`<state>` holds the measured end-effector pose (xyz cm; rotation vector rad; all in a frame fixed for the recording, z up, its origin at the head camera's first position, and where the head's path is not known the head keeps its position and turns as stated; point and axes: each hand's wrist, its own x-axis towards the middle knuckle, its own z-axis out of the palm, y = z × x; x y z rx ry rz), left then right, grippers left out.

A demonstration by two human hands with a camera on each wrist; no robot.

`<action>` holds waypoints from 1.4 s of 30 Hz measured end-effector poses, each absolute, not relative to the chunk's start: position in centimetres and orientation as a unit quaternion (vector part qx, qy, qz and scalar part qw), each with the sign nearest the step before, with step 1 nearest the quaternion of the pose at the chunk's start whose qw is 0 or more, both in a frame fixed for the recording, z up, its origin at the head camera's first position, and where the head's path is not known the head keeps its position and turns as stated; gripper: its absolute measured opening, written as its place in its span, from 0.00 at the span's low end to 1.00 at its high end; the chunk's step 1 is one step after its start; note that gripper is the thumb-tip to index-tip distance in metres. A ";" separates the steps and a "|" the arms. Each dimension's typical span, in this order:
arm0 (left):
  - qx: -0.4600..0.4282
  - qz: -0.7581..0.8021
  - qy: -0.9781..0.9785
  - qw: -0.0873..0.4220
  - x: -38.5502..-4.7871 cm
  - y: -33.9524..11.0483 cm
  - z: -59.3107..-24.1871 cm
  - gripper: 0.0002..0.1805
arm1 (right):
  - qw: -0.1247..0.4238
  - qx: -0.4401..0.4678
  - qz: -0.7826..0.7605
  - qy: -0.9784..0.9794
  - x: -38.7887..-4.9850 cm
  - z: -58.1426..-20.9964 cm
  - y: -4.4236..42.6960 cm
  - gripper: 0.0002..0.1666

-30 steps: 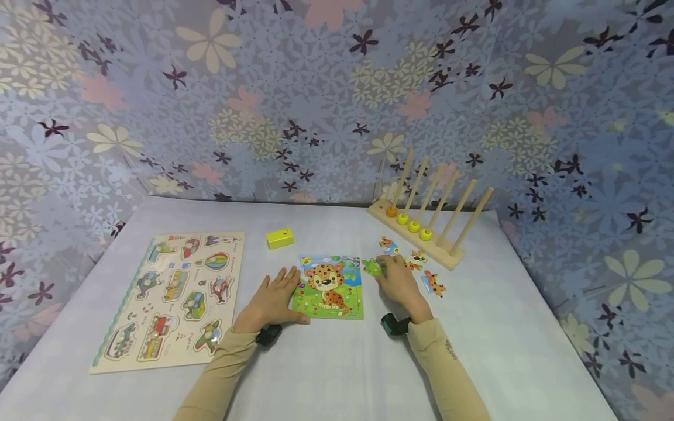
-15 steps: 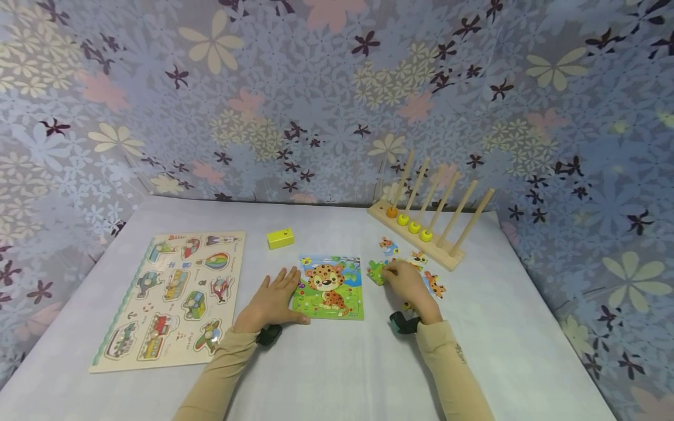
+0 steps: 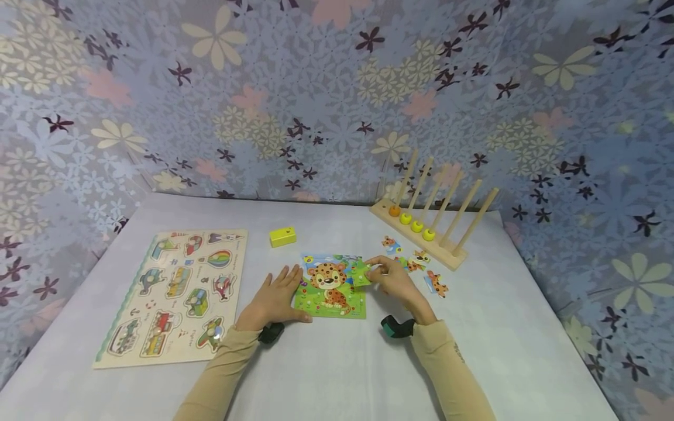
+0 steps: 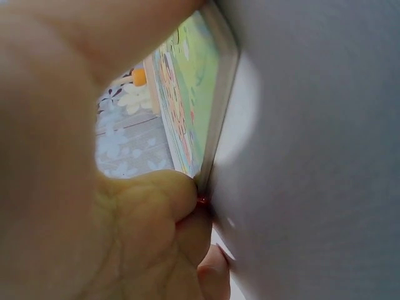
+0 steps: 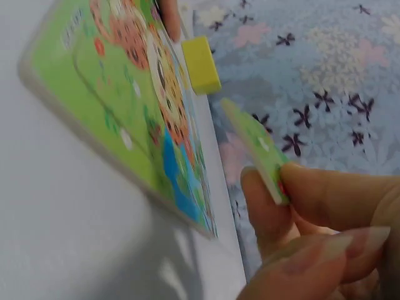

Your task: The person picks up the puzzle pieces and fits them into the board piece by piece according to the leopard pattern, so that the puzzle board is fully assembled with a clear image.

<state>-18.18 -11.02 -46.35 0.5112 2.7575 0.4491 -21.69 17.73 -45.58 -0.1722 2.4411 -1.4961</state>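
A square leopard picture board (image 3: 310,304) lies flat in the middle of the table in the head view. My left hand (image 3: 271,301) rests against its left side, fingers straight and spread, the thumb along the near corner. In the left wrist view the palm touches the board's edge (image 4: 222,94). My right hand (image 3: 392,282) pinches a green puzzle piece (image 5: 265,153) between thumb and fingers, above the board's right edge. To the right of that hand lie several loose pieces: one with blue (image 3: 391,244), an orange spotted one (image 3: 437,284) and another spotted one (image 3: 420,257).
A large peg puzzle (image 3: 171,292) with vehicle pictures covers the left of the table. Behind the leopard board lies a yellow block (image 3: 282,237). At the back right stands a wooden rack (image 3: 447,255) with upright pegs and several yellow and orange beads. A flowered cloth hangs behind.
My right hand has picked up the green piece from the table and carried it left over the board's right edge. The left hand has stayed in place.
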 end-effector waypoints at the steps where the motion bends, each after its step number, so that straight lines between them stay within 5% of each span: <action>1: 0.178 0.158 0.960 0.149 -18.2 -11.0 -46.3 0.61 | 0.140 -0.056 -0.523 0.839 -21.6 -45.6 17.5 0.18; 24: 0.177 0.158 0.959 0.156 -18.1 -11.0 -45.9 0.60 | 0.131 -0.151 -0.484 0.852 -19.6 -47.0 8.5 0.07; 42: 0.177 0.160 0.959 0.155 -18.1 -11.0 -46.0 0.60 | 0.025 -0.200 -0.341 0.918 -19.0 -47.4 8.0 0.03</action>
